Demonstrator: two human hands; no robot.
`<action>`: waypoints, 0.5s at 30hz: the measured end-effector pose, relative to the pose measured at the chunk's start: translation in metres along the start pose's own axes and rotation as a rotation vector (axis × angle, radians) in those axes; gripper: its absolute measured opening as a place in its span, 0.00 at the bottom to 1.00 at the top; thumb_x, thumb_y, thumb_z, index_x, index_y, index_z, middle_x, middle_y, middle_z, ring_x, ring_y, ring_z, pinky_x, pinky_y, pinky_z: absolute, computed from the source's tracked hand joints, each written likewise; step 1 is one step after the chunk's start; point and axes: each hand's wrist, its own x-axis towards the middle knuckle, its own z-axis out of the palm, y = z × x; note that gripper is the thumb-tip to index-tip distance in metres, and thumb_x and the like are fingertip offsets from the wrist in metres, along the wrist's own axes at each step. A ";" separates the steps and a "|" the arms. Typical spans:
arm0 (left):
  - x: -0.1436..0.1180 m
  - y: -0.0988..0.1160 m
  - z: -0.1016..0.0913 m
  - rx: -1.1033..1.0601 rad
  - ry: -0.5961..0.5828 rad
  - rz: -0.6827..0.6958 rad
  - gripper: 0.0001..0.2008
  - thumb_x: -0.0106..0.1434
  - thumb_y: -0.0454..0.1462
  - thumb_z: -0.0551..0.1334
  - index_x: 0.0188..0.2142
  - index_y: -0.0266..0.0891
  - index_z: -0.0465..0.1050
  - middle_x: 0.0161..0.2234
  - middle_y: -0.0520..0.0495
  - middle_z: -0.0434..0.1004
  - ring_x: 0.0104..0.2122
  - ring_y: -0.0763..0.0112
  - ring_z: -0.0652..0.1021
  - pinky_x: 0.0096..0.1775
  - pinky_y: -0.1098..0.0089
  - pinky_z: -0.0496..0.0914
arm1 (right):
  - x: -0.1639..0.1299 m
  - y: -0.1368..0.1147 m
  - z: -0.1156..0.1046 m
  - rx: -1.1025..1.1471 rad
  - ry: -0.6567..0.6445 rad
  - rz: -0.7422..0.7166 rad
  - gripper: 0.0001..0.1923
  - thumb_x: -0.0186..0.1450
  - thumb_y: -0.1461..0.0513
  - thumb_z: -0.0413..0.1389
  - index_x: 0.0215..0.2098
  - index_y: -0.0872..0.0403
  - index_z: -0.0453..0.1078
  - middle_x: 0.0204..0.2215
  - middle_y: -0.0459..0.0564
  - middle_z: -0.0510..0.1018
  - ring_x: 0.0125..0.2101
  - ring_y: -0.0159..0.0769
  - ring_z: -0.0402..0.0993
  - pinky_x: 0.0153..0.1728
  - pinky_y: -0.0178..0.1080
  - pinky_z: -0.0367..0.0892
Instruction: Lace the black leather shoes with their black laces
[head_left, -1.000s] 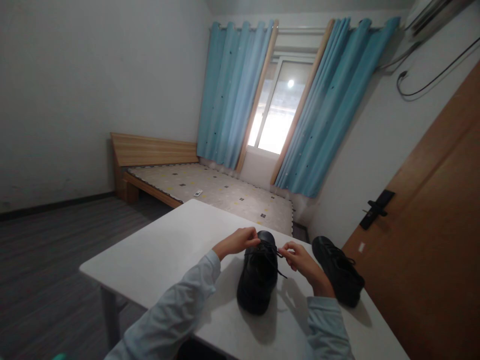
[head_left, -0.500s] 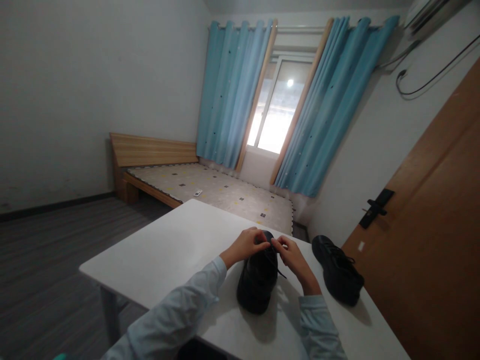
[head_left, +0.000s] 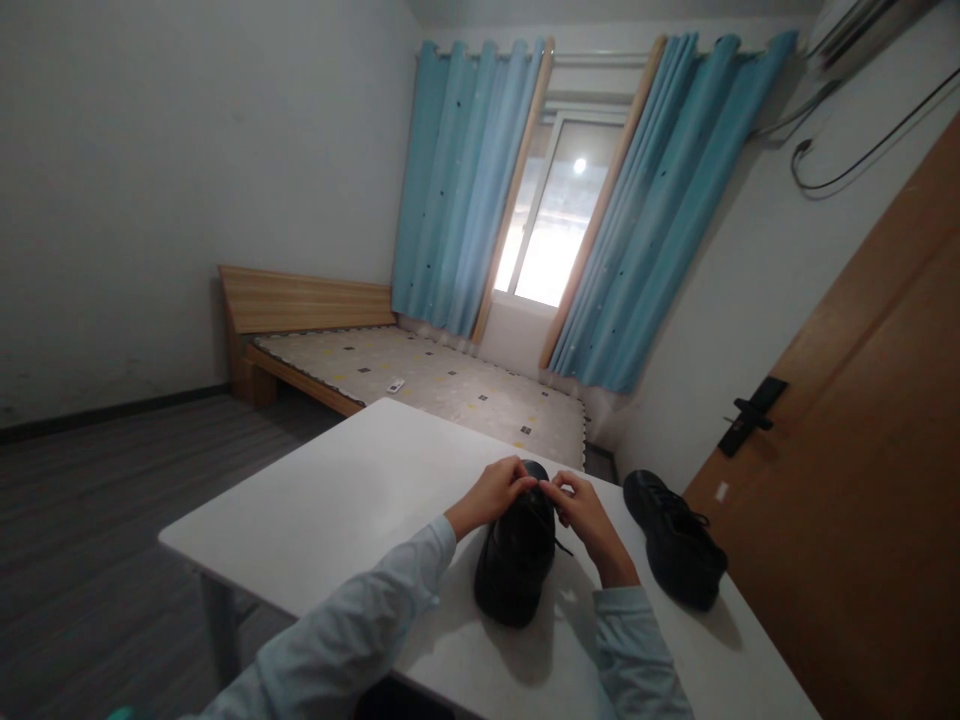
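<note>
A black lace-up shoe point(head_left: 514, 570) lies on the white table point(head_left: 352, 490), its toe pointing away from me. My left hand point(head_left: 491, 492) and my right hand point(head_left: 579, 510) meet over the shoe's laced top, each pinching a black lace. Their fingertips nearly touch above the tongue. A loose lace end hangs down the shoe's right side. Both arms wear light blue sleeves.
A second black shoe point(head_left: 675, 540) sits on the table to the right, near its edge. A brown door point(head_left: 862, 500) with a black handle stands close on the right. Behind the table are a wooden bed point(head_left: 420, 380), blue curtains and a window.
My hands have drawn together over the shoe's laces; a second ago they were apart, each holding a lace end out to its side.
</note>
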 end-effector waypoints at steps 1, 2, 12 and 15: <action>0.000 0.000 0.000 0.001 0.001 -0.007 0.08 0.60 0.40 0.56 0.29 0.37 0.66 0.28 0.51 0.72 0.30 0.71 0.71 0.33 0.72 0.63 | 0.001 0.002 -0.001 0.007 0.008 0.002 0.20 0.52 0.48 0.59 0.19 0.52 0.58 0.11 0.37 0.58 0.12 0.25 0.54 0.11 0.29 0.48; 0.000 0.000 0.000 0.007 0.001 -0.015 0.09 0.61 0.41 0.55 0.29 0.38 0.65 0.28 0.51 0.72 0.30 0.70 0.71 0.33 0.72 0.63 | 0.002 0.004 -0.002 0.014 0.017 0.001 0.20 0.52 0.49 0.59 0.19 0.52 0.58 0.11 0.37 0.59 0.12 0.25 0.55 0.11 0.29 0.49; 0.002 0.000 -0.003 0.088 -0.003 -0.142 0.08 0.63 0.39 0.51 0.30 0.39 0.61 0.29 0.49 0.72 0.32 0.68 0.72 0.34 0.70 0.64 | 0.001 0.003 -0.011 -0.023 0.080 -0.066 0.20 0.49 0.53 0.61 0.14 0.54 0.56 0.25 0.49 0.70 0.20 0.29 0.65 0.13 0.30 0.55; 0.003 -0.005 -0.003 0.079 -0.025 -0.193 0.08 0.63 0.39 0.50 0.30 0.39 0.61 0.28 0.49 0.72 0.31 0.68 0.72 0.33 0.70 0.64 | 0.000 0.002 -0.010 -0.033 0.080 -0.061 0.20 0.48 0.54 0.61 0.13 0.54 0.55 0.26 0.50 0.71 0.21 0.29 0.64 0.13 0.30 0.55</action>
